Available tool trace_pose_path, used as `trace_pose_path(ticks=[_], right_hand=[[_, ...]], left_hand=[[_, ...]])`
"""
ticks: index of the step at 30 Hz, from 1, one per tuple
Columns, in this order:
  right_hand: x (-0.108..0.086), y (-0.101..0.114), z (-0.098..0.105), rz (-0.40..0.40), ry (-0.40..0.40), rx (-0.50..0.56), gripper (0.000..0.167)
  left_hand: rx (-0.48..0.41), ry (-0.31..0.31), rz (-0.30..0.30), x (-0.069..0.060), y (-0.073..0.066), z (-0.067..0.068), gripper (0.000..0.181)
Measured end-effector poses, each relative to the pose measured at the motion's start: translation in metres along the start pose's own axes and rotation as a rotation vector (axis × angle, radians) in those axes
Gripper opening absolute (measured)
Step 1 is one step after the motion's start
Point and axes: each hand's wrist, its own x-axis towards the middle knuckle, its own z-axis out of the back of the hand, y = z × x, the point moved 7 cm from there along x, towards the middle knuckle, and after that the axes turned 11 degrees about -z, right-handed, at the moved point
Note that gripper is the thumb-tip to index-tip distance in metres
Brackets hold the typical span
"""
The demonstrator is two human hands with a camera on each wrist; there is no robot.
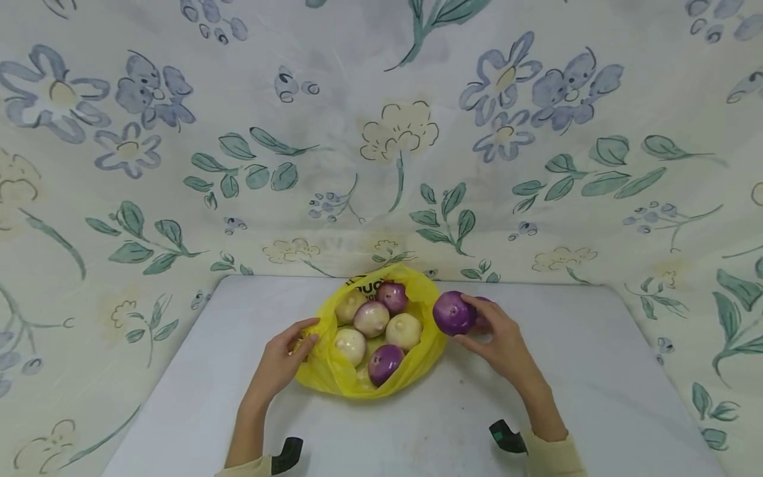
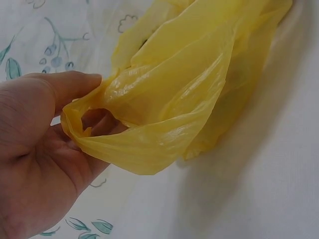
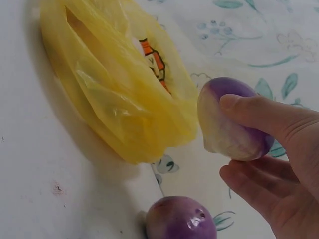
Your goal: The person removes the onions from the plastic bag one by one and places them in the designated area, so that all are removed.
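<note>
A yellow plastic bag [image 1: 322, 371] lies on the white table with its mouth wide, holding several round purple-and-white turnips [image 1: 371, 319]. My left hand [image 1: 285, 358] grips the bag's left rim; in the left wrist view its thumb and fingers pinch a fold of the yellow plastic [image 2: 164, 119]. Just right of the bag, my right hand [image 1: 497, 338] holds a glossy purple turnip [image 1: 453, 313] between thumb and fingers. The right wrist view shows the pale underside of this held turnip [image 3: 224, 127]. Below it, another purple turnip [image 3: 182, 219] sits on the table.
The white table [image 1: 566, 371] ends at a back edge against floral cloth [image 1: 381, 165]. Black print marks the bag's far inner side. Dark straps [image 1: 507, 437] sit at the wrists. A small reddish stain [image 3: 57, 188] is on the tabletop.
</note>
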Motion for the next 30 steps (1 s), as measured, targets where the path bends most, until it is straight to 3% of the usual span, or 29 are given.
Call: trace_pose_path(ticks=[17, 30], right_hand=[[-0.002, -0.019, 0.028, -0.05, -0.105, -0.04, 0.078], [-0.003, -0.028, 0.034, -0.06, -0.116, -0.026, 0.078]], left_hand=[[-0.005, -0.001, 0.007, -0.003, 0.004, -0.004, 0.039], [0.008, -0.014, -0.016, -0.004, 0.003, -0.003, 0.037]])
